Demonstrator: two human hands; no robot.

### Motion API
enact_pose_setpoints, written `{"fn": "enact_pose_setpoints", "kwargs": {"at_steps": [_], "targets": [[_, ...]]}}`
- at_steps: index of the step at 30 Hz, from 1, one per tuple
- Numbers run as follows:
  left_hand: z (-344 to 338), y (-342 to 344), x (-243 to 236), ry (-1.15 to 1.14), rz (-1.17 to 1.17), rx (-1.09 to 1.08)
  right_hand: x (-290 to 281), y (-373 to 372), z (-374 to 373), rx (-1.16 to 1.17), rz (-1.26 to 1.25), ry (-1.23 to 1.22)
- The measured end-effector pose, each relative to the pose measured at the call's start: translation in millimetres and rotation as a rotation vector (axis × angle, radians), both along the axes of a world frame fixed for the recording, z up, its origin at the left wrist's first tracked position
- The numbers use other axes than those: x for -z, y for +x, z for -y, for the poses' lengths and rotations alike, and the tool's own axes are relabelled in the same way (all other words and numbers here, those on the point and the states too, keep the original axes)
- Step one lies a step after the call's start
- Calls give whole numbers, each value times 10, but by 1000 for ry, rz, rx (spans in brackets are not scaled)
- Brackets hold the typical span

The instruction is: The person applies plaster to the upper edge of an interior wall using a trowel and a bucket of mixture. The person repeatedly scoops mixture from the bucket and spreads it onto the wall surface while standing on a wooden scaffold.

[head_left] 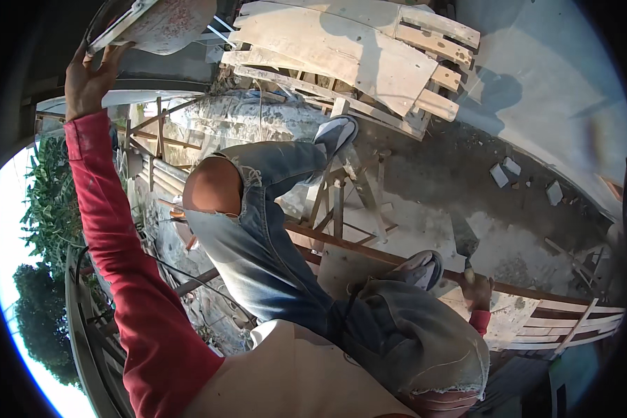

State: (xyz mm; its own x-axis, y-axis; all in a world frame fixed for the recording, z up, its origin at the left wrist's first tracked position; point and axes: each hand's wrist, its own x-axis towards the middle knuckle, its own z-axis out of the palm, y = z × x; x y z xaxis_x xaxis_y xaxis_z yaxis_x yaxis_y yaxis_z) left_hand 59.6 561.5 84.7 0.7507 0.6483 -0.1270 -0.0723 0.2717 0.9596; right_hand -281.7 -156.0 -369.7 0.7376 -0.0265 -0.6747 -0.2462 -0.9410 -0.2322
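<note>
My left hand (90, 80) is raised at the upper left, its fingers hooked round the edge of a pale, board-like piece with reddish smears (177, 26). The far part of that piece runs out of view, so I cannot tell its full shape. Low on the right, my right hand (476, 289) is closed round the handle of a trowel (465, 240). Its grey pointed blade sticks up past the fingers. That hand is beside the long brown edge of a plank platform (515, 287), close to my right shoe (425, 272).
My left shoe (336, 134) rests on a timber trestle (359, 184) beside a raised platform of boards (334, 45). Far below lies a concrete floor with broken block pieces (499, 174). A grey wall (547, 76) rises at the right; plants (49, 202) stand left.
</note>
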Motion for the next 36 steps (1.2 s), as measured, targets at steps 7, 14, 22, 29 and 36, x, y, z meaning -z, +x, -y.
{"fn": "enact_pose_setpoints", "kwargs": {"at_steps": [7,14,22,29,36], "targets": [[-1657,-1466,-912,35,-79,-533,428,-448,345,-187,370,188],[-1656,-3098,-849,46,-116,-693,227,-158,207,13,76,110],[-1067,-4396,-766,30,-148,-739,442,18,325,269,-30,155],[9,-4133,-310,215,-363,-661,601,4,517,388,-194,311],[-63,-4179,345,190,-641,-581,611,143,620,322,-167,74]]}}
